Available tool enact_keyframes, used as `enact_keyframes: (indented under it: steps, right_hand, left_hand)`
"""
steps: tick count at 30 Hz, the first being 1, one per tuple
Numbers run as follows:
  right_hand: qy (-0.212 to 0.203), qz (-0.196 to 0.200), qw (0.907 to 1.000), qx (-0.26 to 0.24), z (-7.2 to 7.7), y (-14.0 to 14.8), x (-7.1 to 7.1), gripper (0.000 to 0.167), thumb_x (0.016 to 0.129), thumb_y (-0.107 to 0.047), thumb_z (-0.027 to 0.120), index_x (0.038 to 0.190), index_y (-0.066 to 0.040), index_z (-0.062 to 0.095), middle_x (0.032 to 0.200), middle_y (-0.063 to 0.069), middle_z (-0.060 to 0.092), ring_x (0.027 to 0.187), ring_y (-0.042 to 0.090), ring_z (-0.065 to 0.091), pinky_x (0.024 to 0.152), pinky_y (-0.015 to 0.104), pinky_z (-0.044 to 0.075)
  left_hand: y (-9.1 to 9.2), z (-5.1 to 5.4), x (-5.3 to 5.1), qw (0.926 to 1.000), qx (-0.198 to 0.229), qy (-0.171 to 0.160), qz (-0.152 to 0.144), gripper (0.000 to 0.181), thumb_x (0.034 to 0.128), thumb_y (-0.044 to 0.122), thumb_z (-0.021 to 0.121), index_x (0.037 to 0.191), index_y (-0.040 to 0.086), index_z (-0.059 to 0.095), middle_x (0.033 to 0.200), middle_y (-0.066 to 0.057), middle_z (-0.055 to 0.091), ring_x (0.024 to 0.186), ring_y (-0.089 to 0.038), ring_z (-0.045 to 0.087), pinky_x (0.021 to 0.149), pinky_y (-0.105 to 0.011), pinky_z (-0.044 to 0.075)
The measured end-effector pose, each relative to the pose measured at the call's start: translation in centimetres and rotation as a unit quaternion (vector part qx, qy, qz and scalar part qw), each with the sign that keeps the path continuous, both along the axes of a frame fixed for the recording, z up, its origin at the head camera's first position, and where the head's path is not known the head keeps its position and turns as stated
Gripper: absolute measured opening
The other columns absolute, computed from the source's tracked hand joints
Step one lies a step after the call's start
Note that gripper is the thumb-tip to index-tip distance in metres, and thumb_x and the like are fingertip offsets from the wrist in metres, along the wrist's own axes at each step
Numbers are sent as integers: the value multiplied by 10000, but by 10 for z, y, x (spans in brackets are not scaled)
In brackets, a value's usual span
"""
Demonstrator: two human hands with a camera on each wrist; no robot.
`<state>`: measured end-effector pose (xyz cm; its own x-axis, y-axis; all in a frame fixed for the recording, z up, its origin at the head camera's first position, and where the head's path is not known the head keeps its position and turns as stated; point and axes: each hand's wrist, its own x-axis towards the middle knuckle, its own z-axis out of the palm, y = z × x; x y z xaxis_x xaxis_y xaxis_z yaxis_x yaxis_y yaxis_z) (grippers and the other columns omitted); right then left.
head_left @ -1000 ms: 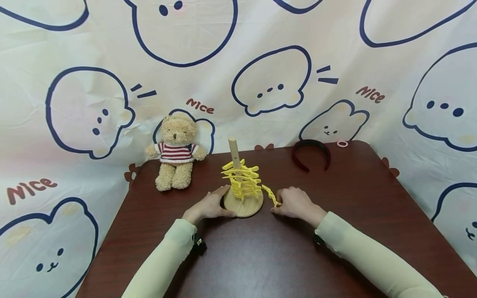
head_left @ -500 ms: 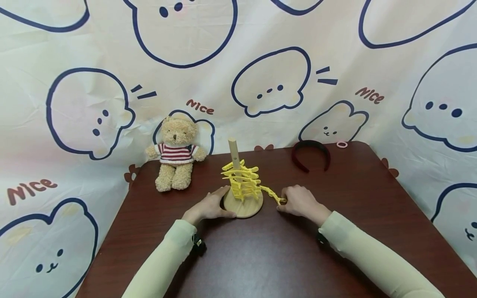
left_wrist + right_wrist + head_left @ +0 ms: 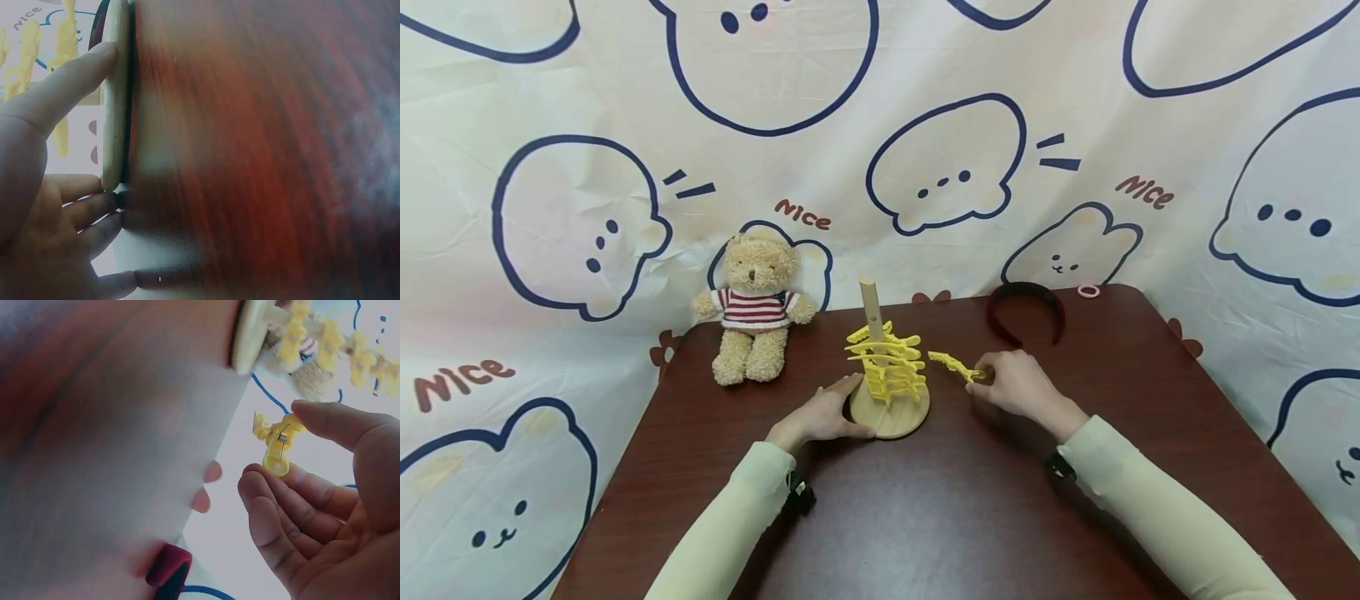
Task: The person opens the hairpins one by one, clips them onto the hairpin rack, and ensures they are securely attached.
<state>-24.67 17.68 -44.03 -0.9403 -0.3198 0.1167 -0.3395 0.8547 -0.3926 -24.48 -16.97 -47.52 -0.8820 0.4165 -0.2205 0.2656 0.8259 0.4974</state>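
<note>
A wooden stand with a round base [image 3: 889, 419] and an upright post [image 3: 870, 302] stands mid-table. Several yellow hair clips [image 3: 891, 367] are stacked around the lower post. My left hand [image 3: 822, 412] holds the base at its left side; in the left wrist view the thumb [image 3: 87, 72] lies across the base's rim [image 3: 114, 125] and fingers touch its edge. To the right of the stand, my right hand [image 3: 1015, 385] pinches one long yellow hair clip [image 3: 953, 365] by its end. A small metal spring shows on that clip [image 3: 279, 439] in the right wrist view.
A teddy bear [image 3: 752, 308] in a striped shirt sits at the back left of the brown table [image 3: 880, 517]. A dark red headband [image 3: 1028, 308] and a pink ring [image 3: 1088, 291] lie at the back right. A patterned cloth hangs behind.
My right hand has moved right and farther back with the yellow hair clip, which now points more sideways. The left hand and the stand have stayed in place.
</note>
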Motion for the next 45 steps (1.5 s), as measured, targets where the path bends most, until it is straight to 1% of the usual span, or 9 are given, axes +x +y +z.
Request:
enact_keyframes:
  steps: [3,8,12,20,27,34,39,45]
  right_hand:
    - [40,-47,9999,-131,9,3,1,352,845,-393,779,1030,-95,749,914,44,748,782,158,665,721,373,577]
    - [185,-62,9994,-276,23,5,3,332,846,-379,785,1026,-103,756,911,28,753,810,159,683,719,357,578]
    - [245,-12,9990,-382,34,5,3,316,849,-351,789,1039,-101,760,908,20,751,810,157,684,706,346,570]
    - [309,-11,9981,-530,58,3,6,268,866,-300,779,1050,-107,763,912,15,740,810,156,655,737,361,556]
    - [555,4,9965,-629,77,-1,9,260,883,-259,767,1092,-104,761,921,24,735,797,168,633,719,337,519]
    - [850,147,9937,-718,92,-7,14,257,886,-250,767,1107,-118,767,909,18,734,764,168,601,694,310,486]
    - [959,240,9921,-773,99,-13,18,247,878,-253,778,1095,-136,775,884,2,732,740,160,591,675,303,480]
    - [1188,569,9875,-869,103,-23,21,218,872,-215,782,1069,-121,785,885,3,753,748,129,640,684,311,497]
  left_hand:
    - [0,0,0,10000,-1,-5,1,1088,782,524,812,1598,106,226,1641,-156,274,1528,-326,251,1228,-607,162]
    - [-1,-2,-1,10000,-25,27,-9,1094,780,531,810,1598,100,224,1640,-161,275,1526,-333,254,1225,-611,168]
    - [-1,-4,-2,10000,-60,5,-12,1101,781,538,806,1602,106,213,1644,-155,269,1529,-326,249,1229,-604,163]
    - [-2,-5,-3,9999,-86,36,-41,1101,780,537,807,1605,120,208,1644,-146,272,1530,-311,250,1228,-603,170]
    - [-2,-5,-4,10000,-63,32,-42,1092,785,534,804,1605,128,208,1647,-144,265,1535,-313,237,1232,-602,157]
    - [-2,-2,-3,10000,-46,29,-27,1090,786,539,802,1604,128,211,1648,-142,263,1535,-311,236,1231,-603,157]
    - [-2,-4,-3,10000,-28,22,-23,1093,786,531,805,1604,121,208,1647,-147,265,1533,-314,242,1229,-607,159]
    - [-2,-4,-2,10000,-27,-12,1,1084,790,529,802,1604,123,211,1648,-141,265,1535,-310,239,1232,-603,152]
